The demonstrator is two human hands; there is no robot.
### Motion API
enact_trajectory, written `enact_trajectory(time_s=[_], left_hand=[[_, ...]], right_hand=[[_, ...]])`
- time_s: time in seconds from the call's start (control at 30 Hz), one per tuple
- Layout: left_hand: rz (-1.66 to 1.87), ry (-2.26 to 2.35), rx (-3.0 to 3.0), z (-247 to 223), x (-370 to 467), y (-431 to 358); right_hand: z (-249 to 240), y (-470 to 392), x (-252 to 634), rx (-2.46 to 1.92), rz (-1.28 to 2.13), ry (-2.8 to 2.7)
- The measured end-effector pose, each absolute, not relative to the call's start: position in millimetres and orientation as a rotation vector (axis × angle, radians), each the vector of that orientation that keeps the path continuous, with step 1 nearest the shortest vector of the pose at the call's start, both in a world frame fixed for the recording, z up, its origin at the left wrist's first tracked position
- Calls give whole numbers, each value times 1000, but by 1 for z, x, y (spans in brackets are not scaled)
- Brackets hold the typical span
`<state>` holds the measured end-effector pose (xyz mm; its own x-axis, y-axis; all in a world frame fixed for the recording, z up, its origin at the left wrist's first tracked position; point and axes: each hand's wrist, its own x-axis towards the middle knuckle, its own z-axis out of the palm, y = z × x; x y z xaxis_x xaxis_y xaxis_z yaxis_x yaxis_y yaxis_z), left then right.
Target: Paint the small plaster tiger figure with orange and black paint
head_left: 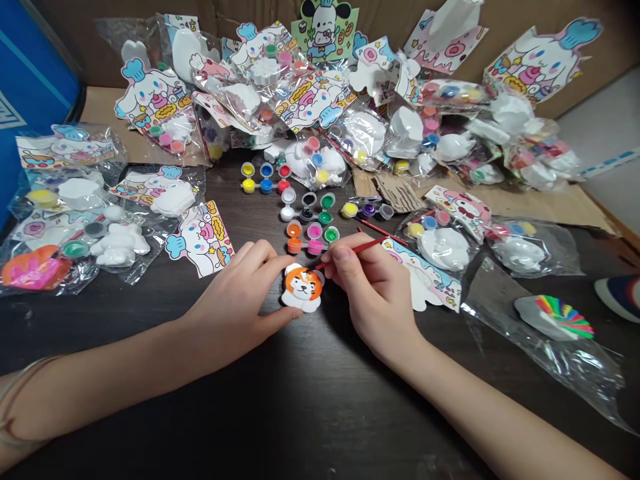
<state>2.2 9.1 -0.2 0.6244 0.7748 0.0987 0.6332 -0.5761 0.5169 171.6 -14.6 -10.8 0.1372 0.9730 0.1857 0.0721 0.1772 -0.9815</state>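
Head view: you've got the tiger figurine [302,289] on the dark table [310,407], face up, btwn your 2 hands. Your L hand [240,287] holds it from its left — thumb along the lower edge, index finger up by the ear. Your R hand [375,287] has the red brush [369,246] in a narrow pinch, fingers just off the figurine's right side.

Key relation: the tiger figurine lies to the left of your R hand, and the brush's long axis slants from upper right down-left, tip at the right ear. Can't tell if the bristles touch or hang just above. L hand is nearer, in contact w/ the piece; the piece is roundish, so no clear long axis, chin toward you.

Just beyond the figurine: orange pot [295,246] and pink pot [315,247]; a bit farther, white pot [287,213] and black pot [307,214], lids flipped back. Beyond & right of it, a 2nd brush [380,231] lies on the table. Well off to its right — a rainbow-striped piece [565,317] on clear plastic [550,373]. Far beyond it, lots of bagged kits [315,100].
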Motion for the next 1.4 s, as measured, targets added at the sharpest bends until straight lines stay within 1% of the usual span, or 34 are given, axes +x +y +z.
enact_trajectory(time_s=[0.17, 0.57, 1.4], left_hand=[[425, 1118, 2407, 0, 2, 9], [482, 1068, 2467, -2, 1, 9], [490, 1061, 2459, -2, 0, 9]], right_hand=[[-10, -16, 173, -1181, 944, -1290], [-15, -17, 174, -1176, 784, -1396], [-12, -17, 174, -1156, 791, -1426]])
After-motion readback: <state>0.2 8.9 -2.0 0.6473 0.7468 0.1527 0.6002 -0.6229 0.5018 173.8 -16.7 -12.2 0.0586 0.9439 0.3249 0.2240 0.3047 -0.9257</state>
